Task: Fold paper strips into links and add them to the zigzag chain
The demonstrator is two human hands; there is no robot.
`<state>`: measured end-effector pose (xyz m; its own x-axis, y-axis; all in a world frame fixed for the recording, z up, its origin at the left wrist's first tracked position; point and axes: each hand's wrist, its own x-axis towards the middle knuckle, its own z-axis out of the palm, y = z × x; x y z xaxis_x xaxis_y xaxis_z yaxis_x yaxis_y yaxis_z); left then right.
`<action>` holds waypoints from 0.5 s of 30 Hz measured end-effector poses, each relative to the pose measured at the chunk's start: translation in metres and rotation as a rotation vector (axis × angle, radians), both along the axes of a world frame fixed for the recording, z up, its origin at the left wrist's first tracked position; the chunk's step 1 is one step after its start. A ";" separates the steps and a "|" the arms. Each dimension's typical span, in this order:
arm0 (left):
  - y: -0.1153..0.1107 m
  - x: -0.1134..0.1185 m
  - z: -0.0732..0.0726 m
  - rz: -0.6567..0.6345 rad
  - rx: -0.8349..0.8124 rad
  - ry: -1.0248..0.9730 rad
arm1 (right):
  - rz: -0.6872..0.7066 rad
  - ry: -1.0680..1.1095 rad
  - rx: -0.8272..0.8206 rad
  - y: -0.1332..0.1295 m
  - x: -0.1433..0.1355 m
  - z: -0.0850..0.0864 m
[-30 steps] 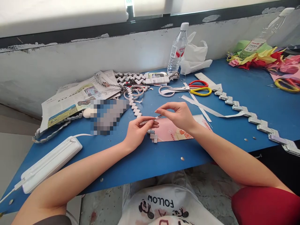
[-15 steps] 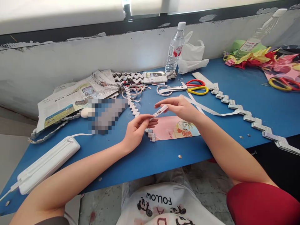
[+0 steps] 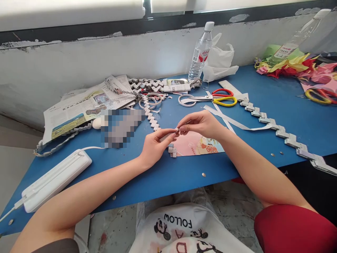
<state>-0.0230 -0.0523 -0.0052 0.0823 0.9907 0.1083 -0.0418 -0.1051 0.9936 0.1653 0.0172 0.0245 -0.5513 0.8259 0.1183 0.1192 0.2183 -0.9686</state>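
Note:
My left hand (image 3: 155,147) and my right hand (image 3: 202,124) meet above the blue table, fingertips almost touching. Between the fingertips of both is a small folded paper strip (image 3: 177,130), mostly hidden by the fingers. Beneath my hands lies a pink printed card (image 3: 186,144). A few folded paper links (image 3: 172,151) rest at its left edge. Just beyond my left hand, a zigzag chain of folded paper (image 3: 151,117) runs back toward some tape rolls (image 3: 157,99).
Scissors (image 3: 219,97) with red and yellow handles lie behind my right hand, near loose white strips (image 3: 237,123). A longer paper chain (image 3: 279,130) crosses the right side. Newspapers (image 3: 86,109), a water bottle (image 3: 200,52) and a white power strip (image 3: 56,179) are also on the table (image 3: 168,184).
My right hand has moved in toward my left and now pinches the paper strip too. The strip, plainly visible before, is mostly covered by fingers. The view has shifted slightly.

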 end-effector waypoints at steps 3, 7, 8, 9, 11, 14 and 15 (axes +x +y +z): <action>0.002 0.001 -0.001 0.002 -0.016 -0.049 | -0.051 0.004 0.019 -0.003 -0.003 0.000; 0.002 0.001 -0.002 -0.010 -0.039 -0.087 | -0.118 0.005 -0.040 -0.004 -0.006 0.000; 0.002 0.001 -0.002 -0.013 -0.042 -0.083 | -0.134 0.012 -0.064 -0.004 -0.006 0.000; 0.002 0.001 -0.002 -0.014 -0.044 -0.072 | -0.146 0.026 -0.084 -0.004 -0.007 0.000; 0.001 0.001 -0.002 -0.006 -0.044 -0.033 | -0.162 0.056 -0.114 -0.004 -0.008 0.001; 0.000 0.001 -0.002 0.011 -0.043 0.037 | -0.162 0.047 -0.136 -0.006 -0.010 0.001; 0.000 0.000 -0.001 0.015 -0.047 0.054 | -0.160 0.031 -0.138 -0.008 -0.010 0.002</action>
<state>-0.0226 -0.0519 -0.0065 0.0723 0.9957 0.0577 0.0128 -0.0587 0.9982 0.1550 0.0097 0.0261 -0.4099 0.9121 0.0128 0.1111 0.0638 -0.9918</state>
